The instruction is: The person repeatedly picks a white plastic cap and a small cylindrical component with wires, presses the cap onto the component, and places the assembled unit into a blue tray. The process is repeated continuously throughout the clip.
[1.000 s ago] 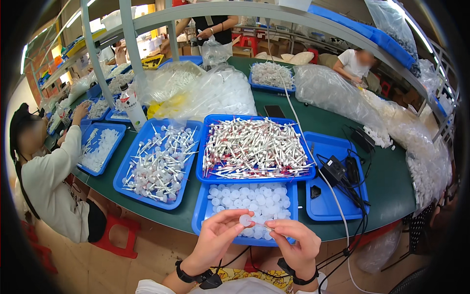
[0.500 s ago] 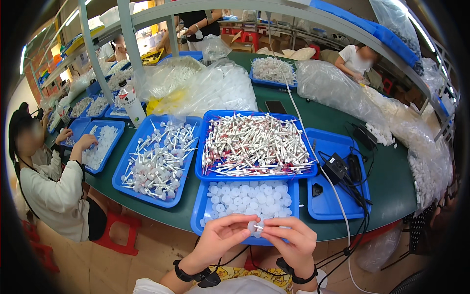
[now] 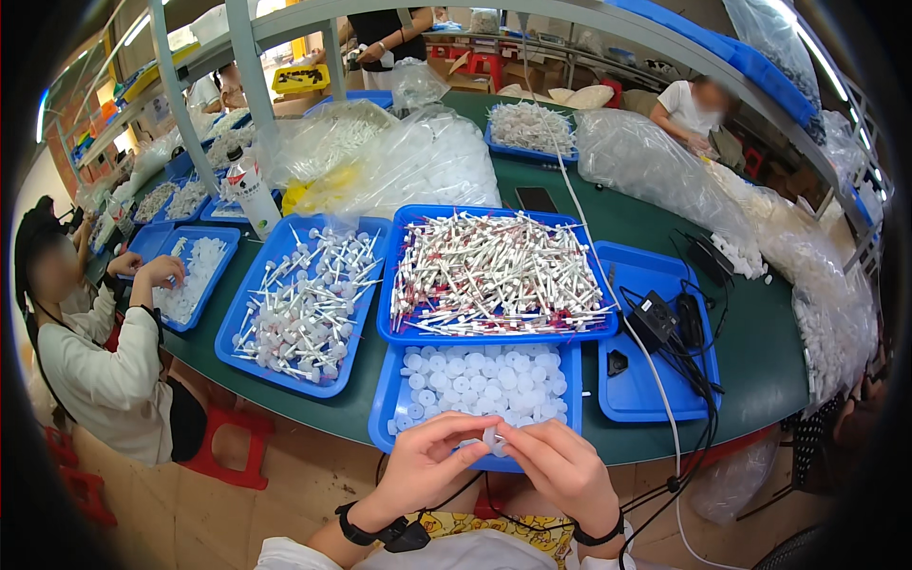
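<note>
White plastic cap (image 3: 490, 437) is pinched between fingertips of both my hands, left hand (image 3: 432, 465) and right hand (image 3: 560, 465) pressed together on it, just over the near edge of the blue tray of caps (image 3: 399, 399) w/ its loose white caps. Behind that sits the tray of thin tubes (image 3: 391, 323), to its left the tray of finished pieces (image 3: 249, 302), and on the right a tray w/ a black adapter (image 3: 652, 319) & cables. A co-worker (image 3: 104, 370) on my left has a hand in another tray (image 3: 211, 285).
</note>
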`<state>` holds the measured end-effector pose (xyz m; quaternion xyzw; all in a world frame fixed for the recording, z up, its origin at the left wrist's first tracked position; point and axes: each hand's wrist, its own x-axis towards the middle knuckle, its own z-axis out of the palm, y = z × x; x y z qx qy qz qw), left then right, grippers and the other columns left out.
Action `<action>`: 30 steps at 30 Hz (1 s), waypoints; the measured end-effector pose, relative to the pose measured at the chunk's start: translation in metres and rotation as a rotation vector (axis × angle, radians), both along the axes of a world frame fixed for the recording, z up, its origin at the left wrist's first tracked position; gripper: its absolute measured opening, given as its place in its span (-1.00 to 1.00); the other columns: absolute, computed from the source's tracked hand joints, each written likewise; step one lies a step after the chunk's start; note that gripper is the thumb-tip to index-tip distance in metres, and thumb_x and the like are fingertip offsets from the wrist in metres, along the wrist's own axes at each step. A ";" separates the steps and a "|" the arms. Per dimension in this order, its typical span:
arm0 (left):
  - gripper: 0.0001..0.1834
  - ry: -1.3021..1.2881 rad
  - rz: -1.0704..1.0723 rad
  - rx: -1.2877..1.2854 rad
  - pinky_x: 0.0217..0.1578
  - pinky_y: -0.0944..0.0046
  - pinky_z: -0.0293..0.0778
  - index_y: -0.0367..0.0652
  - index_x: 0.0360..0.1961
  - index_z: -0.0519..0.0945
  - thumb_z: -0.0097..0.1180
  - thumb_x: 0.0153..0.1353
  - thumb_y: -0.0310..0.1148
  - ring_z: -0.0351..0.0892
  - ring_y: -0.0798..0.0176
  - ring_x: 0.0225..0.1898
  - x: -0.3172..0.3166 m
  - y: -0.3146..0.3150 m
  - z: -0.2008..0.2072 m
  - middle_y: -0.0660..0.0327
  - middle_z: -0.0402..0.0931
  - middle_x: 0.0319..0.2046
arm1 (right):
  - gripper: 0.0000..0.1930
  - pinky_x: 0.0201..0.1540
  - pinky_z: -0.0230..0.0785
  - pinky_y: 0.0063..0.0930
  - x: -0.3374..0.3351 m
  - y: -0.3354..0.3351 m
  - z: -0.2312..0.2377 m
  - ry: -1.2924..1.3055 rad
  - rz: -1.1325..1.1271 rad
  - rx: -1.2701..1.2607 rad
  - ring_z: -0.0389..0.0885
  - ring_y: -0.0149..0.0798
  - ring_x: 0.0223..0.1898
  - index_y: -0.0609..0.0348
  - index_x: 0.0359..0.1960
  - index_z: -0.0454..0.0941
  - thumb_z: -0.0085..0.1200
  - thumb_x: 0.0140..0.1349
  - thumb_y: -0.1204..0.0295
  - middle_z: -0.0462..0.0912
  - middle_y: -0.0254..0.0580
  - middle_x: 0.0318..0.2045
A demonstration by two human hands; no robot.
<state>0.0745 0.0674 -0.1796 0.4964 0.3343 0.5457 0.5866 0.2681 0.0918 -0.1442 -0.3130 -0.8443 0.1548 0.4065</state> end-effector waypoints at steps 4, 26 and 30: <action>-0.64 0.005 -0.004 0.027 0.12 0.24 0.50 -0.37 0.15 0.55 0.14 0.33 -0.60 0.55 0.21 0.09 -0.001 0.001 0.000 0.00 0.53 0.07 | -0.75 -0.39 0.48 -0.33 -0.003 -0.003 0.000 0.013 -0.060 -0.078 0.64 -0.11 -0.42 0.32 -0.20 0.62 0.32 0.06 0.66 0.68 -0.06 -0.38; -0.67 0.298 -0.085 0.180 -0.14 0.31 0.55 -0.28 -0.03 0.70 0.32 0.13 -0.60 0.67 0.23 -0.13 -0.027 0.000 -0.008 0.08 0.69 -0.13 | -0.83 -0.58 0.43 -0.55 -0.011 -0.023 -0.009 0.443 0.078 -1.280 0.58 -0.41 -0.65 0.43 -0.20 0.55 -0.06 0.46 0.54 0.62 -0.15 -0.58; -0.66 0.319 -0.065 0.228 -0.09 0.29 0.55 -0.31 -0.05 0.70 0.32 0.10 -0.66 0.67 0.21 -0.11 -0.035 0.002 -0.004 0.05 0.69 -0.13 | -0.83 -0.44 0.49 -0.56 -0.015 -0.026 -0.015 0.481 0.089 -1.221 0.64 -0.36 -0.48 0.42 -0.10 0.53 -0.06 0.46 0.54 0.66 -0.09 -0.40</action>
